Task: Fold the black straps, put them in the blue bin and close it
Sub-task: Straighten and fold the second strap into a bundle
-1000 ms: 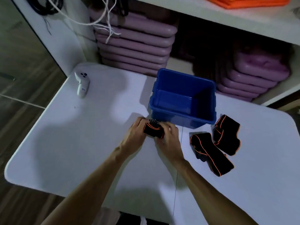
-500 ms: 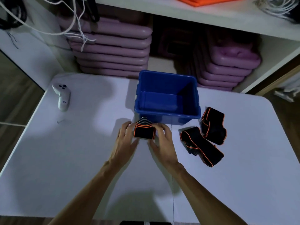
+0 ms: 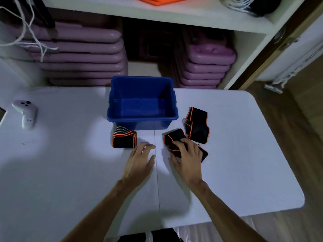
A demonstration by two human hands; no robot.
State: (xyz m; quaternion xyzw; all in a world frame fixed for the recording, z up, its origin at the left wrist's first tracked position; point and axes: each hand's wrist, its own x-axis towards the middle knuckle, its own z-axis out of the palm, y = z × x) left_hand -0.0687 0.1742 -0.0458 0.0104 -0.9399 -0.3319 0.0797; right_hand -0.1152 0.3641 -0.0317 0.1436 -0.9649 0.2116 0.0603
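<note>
A blue bin (image 3: 142, 102) stands open and empty at the far middle of the white tabletop (image 3: 70, 172), with no lid in view. Just in front of its near left corner lies a folded strap (image 3: 124, 139), black with orange edging, flat on the tabletop and held by neither hand. The left hand (image 3: 139, 163) rests palm-down just to the near right of it, fingers straight and spread, its grip open and holding nothing. The right hand (image 3: 187, 161) lies over a loose strap (image 3: 173, 139) to the near right of the bin, fingers curled onto the fabric in a grip. A third strap (image 3: 197, 127), bunched, lies just beyond it, touching or nearly touching it. A white controller (image 3: 26, 112) sits at the far left edge. Purple cases (image 3: 78, 55) are stacked on the shelf behind.
</note>
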